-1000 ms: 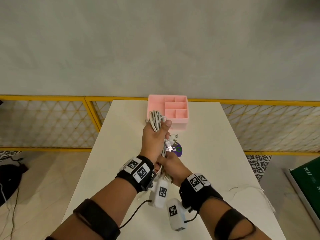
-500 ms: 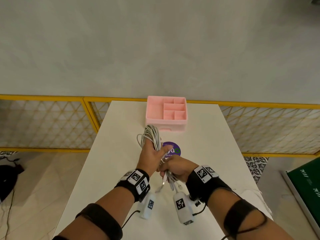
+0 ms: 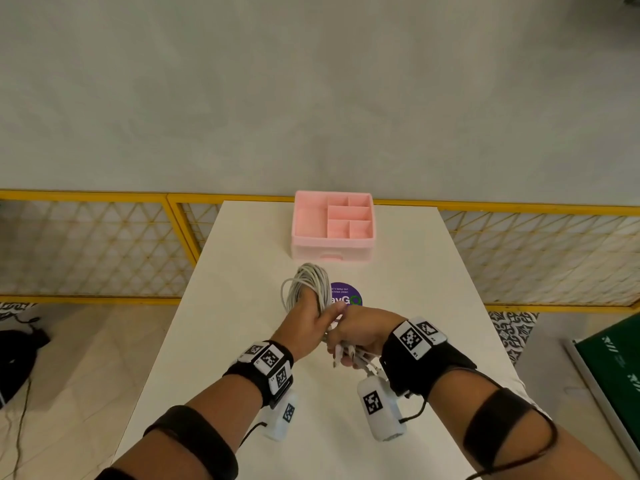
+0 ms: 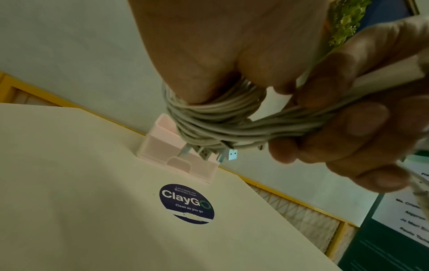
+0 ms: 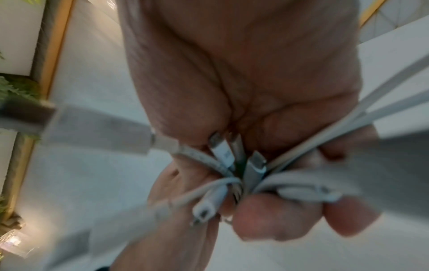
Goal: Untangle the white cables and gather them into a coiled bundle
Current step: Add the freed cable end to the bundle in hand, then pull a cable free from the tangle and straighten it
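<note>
Cables (image 3: 309, 285) between hands (seemingly both gripping)

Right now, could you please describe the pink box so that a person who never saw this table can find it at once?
Look at the long white table that runs toward the yellow railing. At its far end, beyond the round purple sticker, stands the pink box. It is the only pink thing here, open on top and divided into several compartments, with nothing seen inside.
</note>
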Demonstrator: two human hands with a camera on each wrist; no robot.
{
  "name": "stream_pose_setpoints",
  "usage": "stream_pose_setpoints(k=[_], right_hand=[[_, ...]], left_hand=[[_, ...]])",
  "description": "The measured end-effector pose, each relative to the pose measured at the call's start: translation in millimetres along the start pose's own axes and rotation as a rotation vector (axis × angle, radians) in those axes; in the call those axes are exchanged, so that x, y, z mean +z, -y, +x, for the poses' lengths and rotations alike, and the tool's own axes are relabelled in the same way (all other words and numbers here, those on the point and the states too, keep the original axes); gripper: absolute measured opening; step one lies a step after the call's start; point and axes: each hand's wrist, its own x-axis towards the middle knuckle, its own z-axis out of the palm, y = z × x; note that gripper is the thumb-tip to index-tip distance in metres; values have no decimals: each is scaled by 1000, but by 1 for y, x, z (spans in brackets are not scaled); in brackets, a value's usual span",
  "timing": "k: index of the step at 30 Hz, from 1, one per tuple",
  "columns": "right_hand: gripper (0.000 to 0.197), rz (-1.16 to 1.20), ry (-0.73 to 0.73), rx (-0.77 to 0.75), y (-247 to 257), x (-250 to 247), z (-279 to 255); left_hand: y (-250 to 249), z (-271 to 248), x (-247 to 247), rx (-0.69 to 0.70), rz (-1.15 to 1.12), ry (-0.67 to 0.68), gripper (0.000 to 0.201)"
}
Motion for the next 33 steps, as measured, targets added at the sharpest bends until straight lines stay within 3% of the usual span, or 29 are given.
stream_pose_setpoints(k=[2, 4, 8, 11, 13, 15, 17, 19, 23, 26, 29, 31, 33], right_hand=[[9, 47, -10, -15, 1, -6, -4], [9, 41, 6, -12, 3, -12, -6], [7, 14, 84, 9, 5, -25, -14], [9, 8, 108, 47, 9, -32, -18], [11, 15, 134, 67, 12, -34, -19], [11, 20, 149, 82, 17, -35, -21], [17, 2, 164, 73, 19, -37, -25], [28, 3, 115, 45, 19, -43, -29], [58, 115, -20, -28, 15, -69, -30], [50, -2, -155, -167, 8, -88, -25], [37, -257, -323, -404, -3, -96, -20], [53, -437, -444, -587, -13, -92, -22], [75, -585, -463, -805, -20, -82, -26]], left_hand=[[-7, -8, -1, 23, -12, 55, 39], [-15, -15, -4, 28, -124, 122, 33], [-23, -18, -12, -2, -228, 292, 64], [-25, -15, -12, -83, 37, 386, 88], [-26, -14, -9, -92, 226, 369, 89], [-28, -15, -3, -24, 246, 334, 73], [-31, -14, 1, 10, 192, 316, 41], [-34, -15, 0, -70, 75, 387, 22], [-26, -19, -3, -323, -165, 435, 10], [-24, -23, -5, -430, -351, 402, 21], [-28, -21, -9, -524, -556, 374, 14], [-30, -19, -10, -577, -654, 369, 13], [-33, -16, -11, -624, -730, 384, 13]])
